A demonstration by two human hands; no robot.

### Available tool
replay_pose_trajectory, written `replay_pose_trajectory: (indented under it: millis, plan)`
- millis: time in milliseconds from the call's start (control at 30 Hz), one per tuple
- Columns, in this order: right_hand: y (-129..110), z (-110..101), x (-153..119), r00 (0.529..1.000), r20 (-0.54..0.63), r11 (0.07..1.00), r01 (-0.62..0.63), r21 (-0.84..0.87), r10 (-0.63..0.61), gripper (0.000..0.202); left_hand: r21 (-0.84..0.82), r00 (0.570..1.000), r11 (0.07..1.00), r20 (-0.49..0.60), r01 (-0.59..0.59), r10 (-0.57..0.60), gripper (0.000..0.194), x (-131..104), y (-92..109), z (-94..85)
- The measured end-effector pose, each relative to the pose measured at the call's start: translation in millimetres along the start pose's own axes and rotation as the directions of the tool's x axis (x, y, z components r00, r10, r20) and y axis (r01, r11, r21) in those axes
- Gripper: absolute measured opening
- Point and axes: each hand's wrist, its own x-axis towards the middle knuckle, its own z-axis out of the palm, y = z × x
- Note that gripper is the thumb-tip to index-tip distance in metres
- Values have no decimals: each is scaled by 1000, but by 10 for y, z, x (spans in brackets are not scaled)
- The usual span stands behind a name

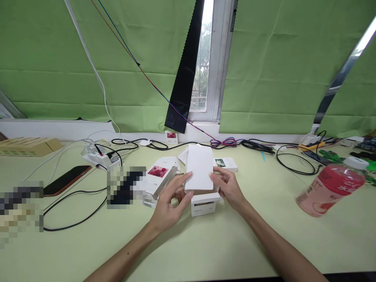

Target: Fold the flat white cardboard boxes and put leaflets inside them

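Note:
A stack of plain white cards (199, 166) is held upright, tilted back, at the centre of the table. My left hand (172, 201) pinches its lower left edge between thumb and fingers. On the right edge, the thumb and fingers of my right hand (229, 186) are closed on it. Just below and behind the cards stands a small white box (203, 207), partly hidden by them. Left of my left hand lies a white box with a red picture (158, 174). Beyond my right hand is a white box with a green picture (230, 164).
A pink bottle (330, 186) stands on the right of the green table (188, 250). At left are a phone (69, 180), a power strip (101, 158) and looped cables. A small box (171, 137) stands by the window; a yellow-brown package (31, 146) lies far left.

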Motion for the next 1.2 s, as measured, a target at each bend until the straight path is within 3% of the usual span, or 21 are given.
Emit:
replay_pose_trajectory:
  millis: [667, 1200]
  plan:
    - [24, 5, 13, 999, -32, 999, 22, -23, -22, 57, -66, 999, 997, -8, 36, -36, 47, 18, 17, -1]
    - [32, 1, 15, 998, -1, 998, 62, -4, -62, 45, -63, 999, 997, -18, 45, -46, 50, 19, 6, -4]
